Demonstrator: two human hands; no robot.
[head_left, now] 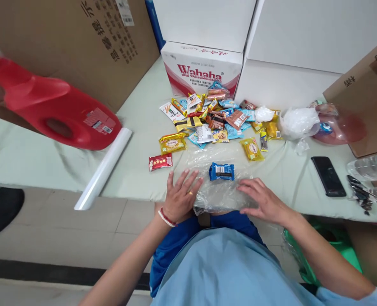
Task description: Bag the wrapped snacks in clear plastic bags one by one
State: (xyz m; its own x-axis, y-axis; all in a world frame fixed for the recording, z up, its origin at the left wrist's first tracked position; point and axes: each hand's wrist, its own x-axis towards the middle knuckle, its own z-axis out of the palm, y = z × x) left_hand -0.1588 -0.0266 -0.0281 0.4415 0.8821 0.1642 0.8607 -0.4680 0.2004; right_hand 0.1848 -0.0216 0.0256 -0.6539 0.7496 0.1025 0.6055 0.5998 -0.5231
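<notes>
A sheet of clear plastic film lies at the front edge of the table, its near end hanging slightly over. On it rests a small blue snack packet with a barcode label. My left hand is spread flat over the film's left side, fingers apart. At the film's right side is my right hand, its fingers loosely bent and apart, with nothing visible in them. Neither hand touches the blue packet. Left of the film lies a red packet; yellow-wrapped snacks sit just behind it.
Several mixed snack packets are heaped before a Wahaba box. A roll of film and a red jug stand left. Right are a white plastic bag, a phone, and a clear bottle.
</notes>
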